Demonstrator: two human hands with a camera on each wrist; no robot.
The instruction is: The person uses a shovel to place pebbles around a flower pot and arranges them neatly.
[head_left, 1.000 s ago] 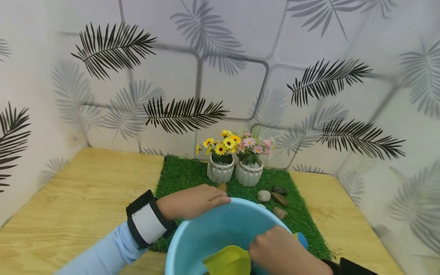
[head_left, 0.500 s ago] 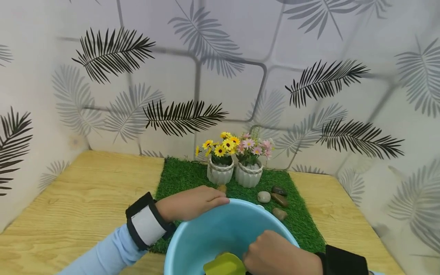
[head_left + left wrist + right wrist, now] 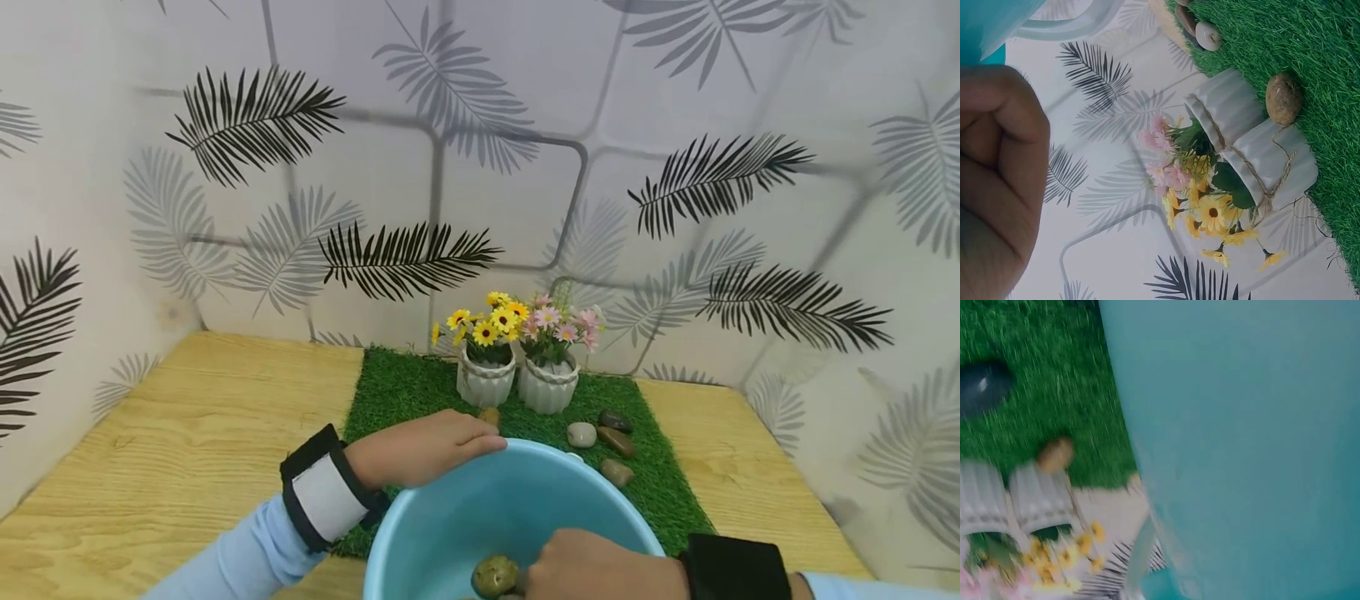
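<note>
A light blue plastic bucket (image 3: 517, 483) stands at the front, cut off by the lower edge of the head view. My left hand (image 3: 427, 446) grips its far left rim, and in the left wrist view the fingers (image 3: 1010, 112) look curled in. My right hand (image 3: 592, 567) is a fist over the right side of the bucket, around the handle of a toy shovel that shows in the earlier head frames; the shovel is now hidden. Beside that fist, inside the bucket, is a mottled green-brown stone (image 3: 495, 576). The bucket's wall (image 3: 1241, 425) fills most of the right wrist view.
Green artificial turf (image 3: 405, 383) lies under the bucket on a wooden table (image 3: 187, 458). Behind stand a white pot of yellow flowers (image 3: 486, 379) and one of pink flowers (image 3: 548, 385). Several stones (image 3: 617, 442) lie right of them, another stone (image 3: 490, 416) in front.
The shovel's yellow-green blade has sunk and gone out of sight, and a stone now shows in its place. My right fist has moved down. My left hand stays on the rim.
</note>
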